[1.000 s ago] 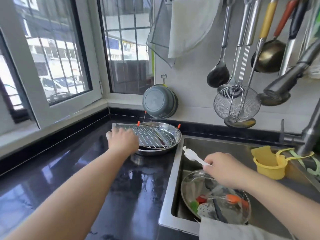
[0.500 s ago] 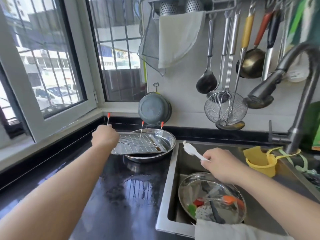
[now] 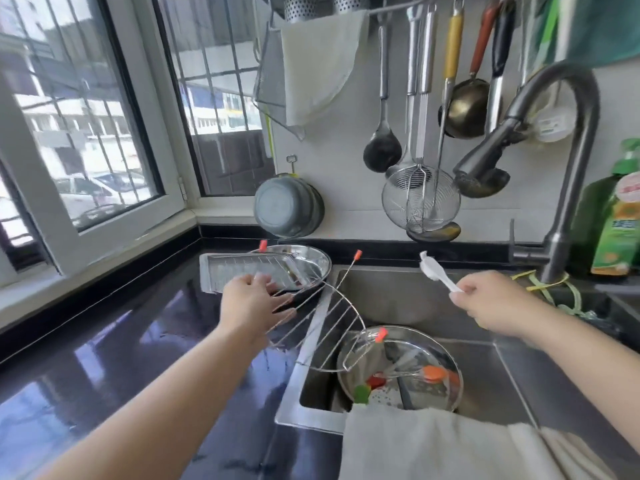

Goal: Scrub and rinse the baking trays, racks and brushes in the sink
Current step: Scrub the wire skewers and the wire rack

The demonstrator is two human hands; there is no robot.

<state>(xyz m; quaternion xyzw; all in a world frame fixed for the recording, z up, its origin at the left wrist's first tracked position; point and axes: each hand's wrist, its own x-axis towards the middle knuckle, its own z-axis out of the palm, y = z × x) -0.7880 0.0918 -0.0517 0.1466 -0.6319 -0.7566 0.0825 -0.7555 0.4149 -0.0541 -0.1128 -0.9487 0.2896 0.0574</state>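
The left hand (image 3: 254, 301) is grasping the round wire rack (image 3: 322, 327) with its fingers – tilted over the sink (image 3: 485, 382) edge – while the right hand (image 3: 491, 301) fingers are pinching a white brush (image 3: 437, 271).

Both forearms are bare up to the frame's edge, with no sleeve showing behind the wrists. The left hand (image 3: 254, 299) and the right hand (image 3: 491, 301) wear no gloves, rings or watch.
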